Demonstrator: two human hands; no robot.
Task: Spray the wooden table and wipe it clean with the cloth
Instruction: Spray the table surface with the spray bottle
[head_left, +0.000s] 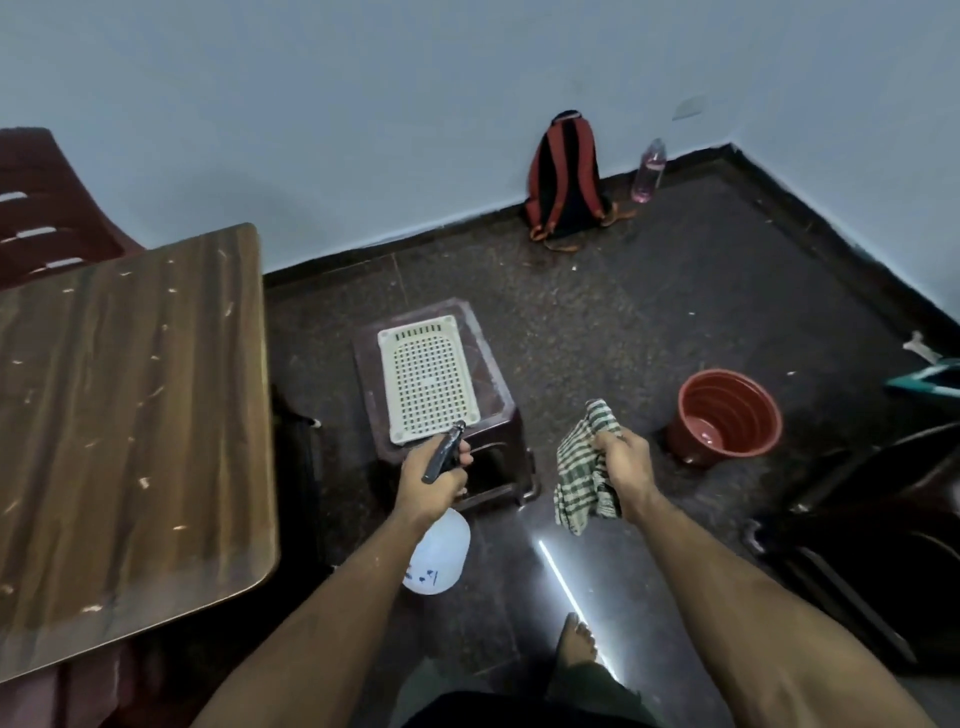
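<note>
Chair, far left: one dark red plastic chair (47, 208), cut off by the frame edge, behind the table's far corner.
Wooden table: one wooden table (124, 415), well to the left of both hands; top brown-streaked with pale flecks; its left and near parts run out of view.
Left hand: left hand (434, 480) curled round the dark trigger head of one spray bottle (439, 551); the white body hangs below the fist, partly hidden by the wrist; blue marking on it too small to read.
Stool: one dark brown plastic stool (488, 441) just beyond the left hand, between the table and the cloth; its near edge is covered by the fist.
Tray: one cream perforated tray (426, 379) lying flat on the stool top; the nozzle overlaps its near corner.
Right hand: right hand (623, 462) pinching one green-and-white checked cloth (584, 478); cloth hangs bunched on the hand's left, apart from the bottle.
Foot: one bare foot (574, 639) on the dark floor, below and between the hands.
Backpack: one red-and-black backpack (566, 182) against the far wall.
Bottle: one clear bottle (649, 171) just right of the backpack; contents hard to make out.
Bucket: one red bucket (724, 415) on the floor, right of the cloth hand.
Far right: dark furniture (883, 545) and a teal object (930, 382), both cut off, unidentifiable.
</note>
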